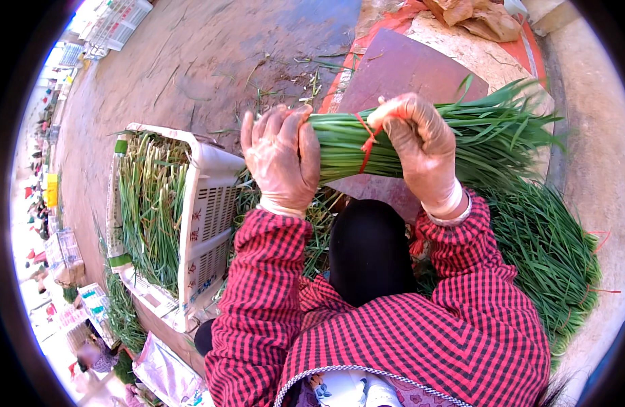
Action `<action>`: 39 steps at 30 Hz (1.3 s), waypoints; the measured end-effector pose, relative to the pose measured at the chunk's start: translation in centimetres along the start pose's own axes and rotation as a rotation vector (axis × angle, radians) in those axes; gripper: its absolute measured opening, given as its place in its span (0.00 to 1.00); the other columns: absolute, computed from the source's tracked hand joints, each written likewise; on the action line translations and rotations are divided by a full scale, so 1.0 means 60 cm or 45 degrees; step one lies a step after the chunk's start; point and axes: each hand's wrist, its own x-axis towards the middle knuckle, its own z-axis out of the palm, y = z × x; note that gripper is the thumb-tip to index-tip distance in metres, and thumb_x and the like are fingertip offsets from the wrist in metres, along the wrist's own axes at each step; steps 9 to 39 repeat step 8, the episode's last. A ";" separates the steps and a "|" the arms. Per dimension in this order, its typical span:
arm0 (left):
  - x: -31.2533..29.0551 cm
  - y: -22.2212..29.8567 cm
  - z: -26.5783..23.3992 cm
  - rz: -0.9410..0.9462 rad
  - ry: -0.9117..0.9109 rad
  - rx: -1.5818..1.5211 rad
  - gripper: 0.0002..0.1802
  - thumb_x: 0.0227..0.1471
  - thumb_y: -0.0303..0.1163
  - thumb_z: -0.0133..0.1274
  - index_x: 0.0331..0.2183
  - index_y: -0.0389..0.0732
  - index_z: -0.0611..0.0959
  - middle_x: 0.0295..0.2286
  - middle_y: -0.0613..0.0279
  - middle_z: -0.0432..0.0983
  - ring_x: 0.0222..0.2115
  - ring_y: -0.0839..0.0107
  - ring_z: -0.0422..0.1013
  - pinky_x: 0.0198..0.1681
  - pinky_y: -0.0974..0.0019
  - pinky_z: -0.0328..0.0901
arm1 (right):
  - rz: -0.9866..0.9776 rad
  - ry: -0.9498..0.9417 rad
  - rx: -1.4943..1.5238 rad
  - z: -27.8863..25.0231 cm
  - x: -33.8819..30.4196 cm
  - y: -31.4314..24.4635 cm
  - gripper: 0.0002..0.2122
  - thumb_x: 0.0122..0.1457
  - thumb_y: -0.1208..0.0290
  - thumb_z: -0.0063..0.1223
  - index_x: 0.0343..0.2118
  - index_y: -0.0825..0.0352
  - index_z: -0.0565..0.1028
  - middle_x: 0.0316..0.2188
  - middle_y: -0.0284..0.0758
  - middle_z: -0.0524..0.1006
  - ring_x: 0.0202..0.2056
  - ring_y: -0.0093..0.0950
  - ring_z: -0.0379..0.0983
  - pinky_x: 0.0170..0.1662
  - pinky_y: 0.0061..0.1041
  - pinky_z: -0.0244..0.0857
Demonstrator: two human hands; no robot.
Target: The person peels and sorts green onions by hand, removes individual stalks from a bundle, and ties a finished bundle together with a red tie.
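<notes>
A thick bunch of long green chives (336, 152) lies sideways in front of me, leafy ends fanning out to the right. My left hand (282, 156), in a thin pale glove, is closed round its left, cut end. A red tie (368, 144) circles the bunch between my hands. My right hand (421, 146), gloved too, has its fingers curled in a pinch at the upper part of that tie. Its fingertips partly hide what they hold. Under the bunch is a flat brownish-red board (400, 71).
At my left a white plastic crate (207, 183) holds loose chives. A big pile of chives (543, 244), some with red ties, lies at my right beside a concrete ledge (600, 136). My dark knee (370, 247) rises below the bunch. Crumpled brown material (485, 20) lies at the far right.
</notes>
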 end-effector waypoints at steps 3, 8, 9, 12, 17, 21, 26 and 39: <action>-0.071 -0.018 0.061 -0.106 -0.055 -0.007 0.16 0.57 0.34 0.44 0.46 0.45 0.78 0.42 0.58 0.75 0.48 0.58 0.68 0.62 0.45 0.48 | 0.060 0.006 -0.032 0.010 -0.040 0.054 0.02 0.60 0.81 0.53 0.32 0.68 0.72 0.28 0.35 0.74 0.28 0.25 0.72 0.35 0.25 0.66; -0.051 0.006 0.041 0.000 -0.370 0.094 0.31 0.45 0.45 0.60 0.52 0.49 0.75 0.53 0.57 0.67 0.59 0.57 0.59 0.66 0.41 0.32 | 0.035 -0.006 -0.439 -0.025 -0.088 0.098 0.05 0.56 0.74 0.59 0.30 0.66 0.74 0.32 0.41 0.76 0.41 0.39 0.75 0.48 0.36 0.66; -0.051 0.006 0.041 0.000 -0.370 0.094 0.31 0.45 0.45 0.60 0.52 0.49 0.75 0.53 0.57 0.67 0.59 0.57 0.59 0.66 0.41 0.32 | 0.035 -0.006 -0.439 -0.025 -0.088 0.098 0.05 0.56 0.74 0.59 0.30 0.66 0.74 0.32 0.41 0.76 0.41 0.39 0.75 0.48 0.36 0.66; -0.051 0.006 0.041 0.000 -0.370 0.094 0.31 0.45 0.45 0.60 0.52 0.49 0.75 0.53 0.57 0.67 0.59 0.57 0.59 0.66 0.41 0.32 | 0.035 -0.006 -0.439 -0.025 -0.088 0.098 0.05 0.56 0.74 0.59 0.30 0.66 0.74 0.32 0.41 0.76 0.41 0.39 0.75 0.48 0.36 0.66; -0.051 0.006 0.041 0.000 -0.370 0.094 0.31 0.45 0.45 0.60 0.52 0.49 0.75 0.53 0.57 0.67 0.59 0.57 0.59 0.66 0.41 0.32 | 0.035 -0.006 -0.439 -0.025 -0.088 0.098 0.05 0.56 0.74 0.59 0.30 0.66 0.74 0.32 0.41 0.76 0.41 0.39 0.75 0.48 0.36 0.66; -0.051 0.006 0.041 0.000 -0.370 0.094 0.31 0.45 0.45 0.60 0.52 0.49 0.75 0.53 0.57 0.67 0.59 0.57 0.59 0.66 0.41 0.32 | 0.035 -0.006 -0.439 -0.025 -0.088 0.098 0.05 0.56 0.74 0.59 0.30 0.66 0.74 0.32 0.41 0.76 0.41 0.39 0.75 0.48 0.36 0.66; -0.051 0.006 0.041 0.000 -0.370 0.094 0.31 0.45 0.45 0.60 0.52 0.49 0.75 0.53 0.57 0.67 0.59 0.57 0.59 0.66 0.41 0.32 | 0.035 -0.006 -0.439 -0.025 -0.088 0.098 0.05 0.56 0.74 0.59 0.30 0.66 0.74 0.32 0.41 0.76 0.41 0.39 0.75 0.48 0.36 0.66; -0.051 0.006 0.041 0.000 -0.370 0.094 0.31 0.45 0.45 0.60 0.52 0.49 0.75 0.53 0.57 0.67 0.59 0.57 0.59 0.66 0.41 0.32 | 0.035 -0.006 -0.439 -0.025 -0.088 0.098 0.05 0.56 0.74 0.59 0.30 0.66 0.74 0.32 0.41 0.76 0.41 0.39 0.75 0.48 0.36 0.66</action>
